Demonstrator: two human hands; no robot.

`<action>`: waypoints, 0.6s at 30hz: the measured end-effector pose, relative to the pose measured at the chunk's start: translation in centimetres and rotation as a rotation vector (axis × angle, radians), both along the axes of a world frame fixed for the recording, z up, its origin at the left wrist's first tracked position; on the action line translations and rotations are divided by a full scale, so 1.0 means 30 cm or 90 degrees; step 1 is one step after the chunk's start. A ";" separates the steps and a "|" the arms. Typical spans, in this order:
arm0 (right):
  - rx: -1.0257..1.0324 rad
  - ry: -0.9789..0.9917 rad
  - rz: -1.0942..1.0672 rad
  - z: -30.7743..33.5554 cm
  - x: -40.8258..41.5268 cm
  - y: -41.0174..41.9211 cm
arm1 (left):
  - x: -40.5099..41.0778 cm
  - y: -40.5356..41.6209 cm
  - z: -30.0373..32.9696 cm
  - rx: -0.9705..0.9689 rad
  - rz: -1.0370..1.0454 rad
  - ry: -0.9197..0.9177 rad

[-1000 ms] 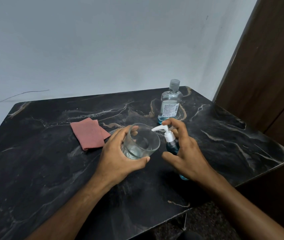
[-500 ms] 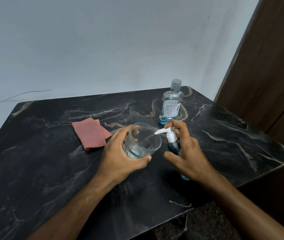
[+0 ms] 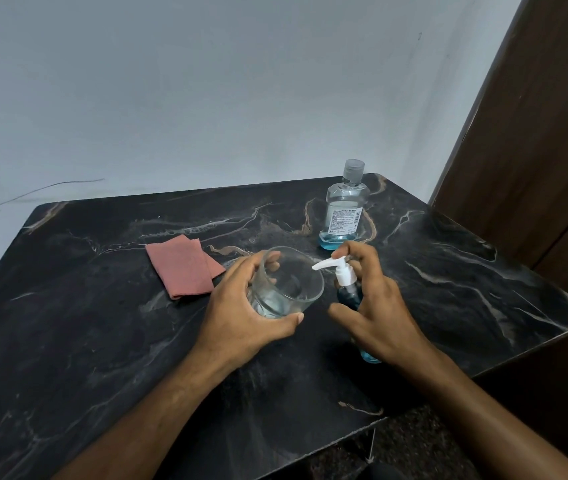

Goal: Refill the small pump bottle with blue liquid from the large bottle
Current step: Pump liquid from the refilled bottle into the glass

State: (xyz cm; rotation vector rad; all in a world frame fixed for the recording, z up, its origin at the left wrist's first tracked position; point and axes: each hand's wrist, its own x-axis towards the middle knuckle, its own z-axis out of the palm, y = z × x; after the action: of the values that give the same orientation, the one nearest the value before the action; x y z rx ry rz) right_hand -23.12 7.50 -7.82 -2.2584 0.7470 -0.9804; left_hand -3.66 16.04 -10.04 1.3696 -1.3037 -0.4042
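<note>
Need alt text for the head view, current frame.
Left hand grips a tilted glass; right hand holds a small pump bottle, its nozzle at the glass rim. A large bottle and red cloth sit behind on a black table.

Counter (image 3: 102, 341): dark marble-look surface, smooth, faintly glossy, with pale veins. Tumbler (image 3: 286, 289): clear, glossy glass; both bottles (image 3: 344, 209) (image 3: 348, 292) look like clear plastic, the pump (image 3: 339, 268) white plastic. Cloth (image 3: 183, 268): matt, reddish-brown fabric; wall (image 3: 206, 81): matt paint.
</note>
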 end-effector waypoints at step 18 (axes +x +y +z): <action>0.074 -0.090 0.012 0.003 0.012 0.010 | 0.003 -0.002 -0.007 -0.005 0.015 0.053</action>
State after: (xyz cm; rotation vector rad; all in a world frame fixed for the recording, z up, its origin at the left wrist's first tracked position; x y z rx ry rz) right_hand -22.77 7.81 -7.74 -2.0704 0.7017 -1.0477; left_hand -3.57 15.98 -10.25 1.3476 -1.2189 -0.4350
